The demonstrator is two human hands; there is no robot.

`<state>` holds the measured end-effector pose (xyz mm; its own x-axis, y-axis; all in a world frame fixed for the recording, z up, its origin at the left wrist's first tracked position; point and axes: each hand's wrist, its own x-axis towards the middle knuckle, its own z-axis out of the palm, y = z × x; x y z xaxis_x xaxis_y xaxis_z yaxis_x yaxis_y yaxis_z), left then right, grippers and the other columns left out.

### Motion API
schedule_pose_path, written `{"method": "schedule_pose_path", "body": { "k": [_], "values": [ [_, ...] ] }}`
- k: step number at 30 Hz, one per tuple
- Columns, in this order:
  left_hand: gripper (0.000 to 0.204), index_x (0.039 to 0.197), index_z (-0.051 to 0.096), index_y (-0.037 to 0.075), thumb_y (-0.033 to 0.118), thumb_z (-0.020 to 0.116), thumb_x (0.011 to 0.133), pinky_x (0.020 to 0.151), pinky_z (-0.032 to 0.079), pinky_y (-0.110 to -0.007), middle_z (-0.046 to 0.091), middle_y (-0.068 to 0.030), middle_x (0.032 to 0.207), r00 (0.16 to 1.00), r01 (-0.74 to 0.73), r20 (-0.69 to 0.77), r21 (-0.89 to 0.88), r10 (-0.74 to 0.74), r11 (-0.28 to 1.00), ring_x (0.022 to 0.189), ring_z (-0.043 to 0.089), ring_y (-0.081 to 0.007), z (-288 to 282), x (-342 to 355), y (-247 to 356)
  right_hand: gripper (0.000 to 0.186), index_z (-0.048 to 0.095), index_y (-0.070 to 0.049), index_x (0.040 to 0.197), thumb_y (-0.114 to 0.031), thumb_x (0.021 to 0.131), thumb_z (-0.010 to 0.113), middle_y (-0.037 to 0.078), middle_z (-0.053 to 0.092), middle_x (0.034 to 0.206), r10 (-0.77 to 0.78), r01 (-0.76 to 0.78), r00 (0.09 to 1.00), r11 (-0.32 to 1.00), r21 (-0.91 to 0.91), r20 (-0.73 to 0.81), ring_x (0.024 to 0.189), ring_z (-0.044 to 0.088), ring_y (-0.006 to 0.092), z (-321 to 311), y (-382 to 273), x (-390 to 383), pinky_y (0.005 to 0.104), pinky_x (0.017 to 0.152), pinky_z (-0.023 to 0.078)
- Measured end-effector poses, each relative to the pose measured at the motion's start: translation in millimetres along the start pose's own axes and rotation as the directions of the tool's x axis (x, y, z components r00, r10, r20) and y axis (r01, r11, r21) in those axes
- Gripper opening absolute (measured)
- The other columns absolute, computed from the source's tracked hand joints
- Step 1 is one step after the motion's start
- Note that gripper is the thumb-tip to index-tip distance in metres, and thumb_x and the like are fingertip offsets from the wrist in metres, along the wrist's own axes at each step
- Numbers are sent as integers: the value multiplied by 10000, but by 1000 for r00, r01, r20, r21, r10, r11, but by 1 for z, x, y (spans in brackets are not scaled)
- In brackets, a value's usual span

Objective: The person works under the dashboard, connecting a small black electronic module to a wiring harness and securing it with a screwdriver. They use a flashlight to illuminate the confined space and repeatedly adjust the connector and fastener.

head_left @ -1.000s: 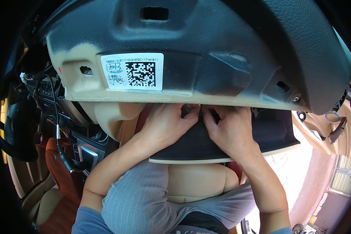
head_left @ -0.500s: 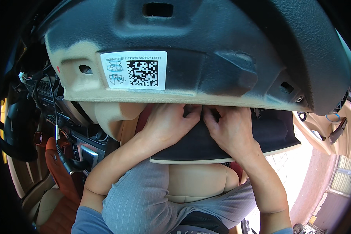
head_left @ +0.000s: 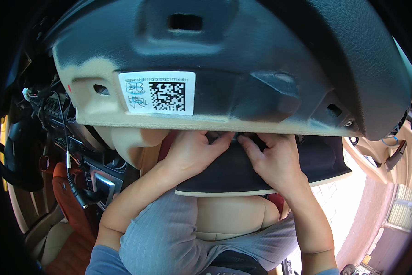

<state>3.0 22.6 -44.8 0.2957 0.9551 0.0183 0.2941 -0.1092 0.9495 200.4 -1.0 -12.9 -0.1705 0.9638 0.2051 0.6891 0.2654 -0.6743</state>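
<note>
Both hands reach up behind the lower edge of a dashboard panel, black above and tan below. Under it lies a dark, flat-lined glove box lid with a cream rim. My left hand is curled, its thumb pointing right and its other fingertips behind the panel edge. Just to the right, my right hand is bent the same way, its thumb close to the left thumb. Between the thumb tips a small greyish bit shows; its kind is unclear. The panel conceals whatever else the fingers grip.
A white label sticks to the panel. At left hang a black cable with a plug and a centre console with a shifter. Below are my knees and a beige seat cushion. An open car door stands at right.
The panel and label sit slightly lower in view. Both thumbs have shifted a little, and the small greyish bit between them now shows. Both hands stay at the panel edge.
</note>
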Motion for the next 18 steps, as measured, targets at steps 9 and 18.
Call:
{"method": "schedule_pose_path", "body": {
  "k": [9, 18],
  "values": [
    [247, 1160, 721, 22, 138, 745, 943, 924, 525, -344, 753, -99, 1084, 995, 78, 66, -81, -73, 994, 1022, 697, -200, -4, 0, -4, 153, 801, -20, 1008, -44, 857, 804, 144, 773, 945, -77, 77, 997, 997, -19, -24, 871, 727, 320, 4, 5, -1, 369, 832, 565],
    [261, 1182, 717, 18, 154, 740, 960, 932, 523, -343, 753, -103, 1107, 998, 29, 63, -52, -26, 998, 1033, 692, -200, -4, 1, -5, 181, 806, -36, 1006, -27, 825, 813, 141, 758, 914, -236, 229, 970, 967, -114, -58, 844, 718, 330, 6, 10, 3, 393, 801, 570]
  ]
}}
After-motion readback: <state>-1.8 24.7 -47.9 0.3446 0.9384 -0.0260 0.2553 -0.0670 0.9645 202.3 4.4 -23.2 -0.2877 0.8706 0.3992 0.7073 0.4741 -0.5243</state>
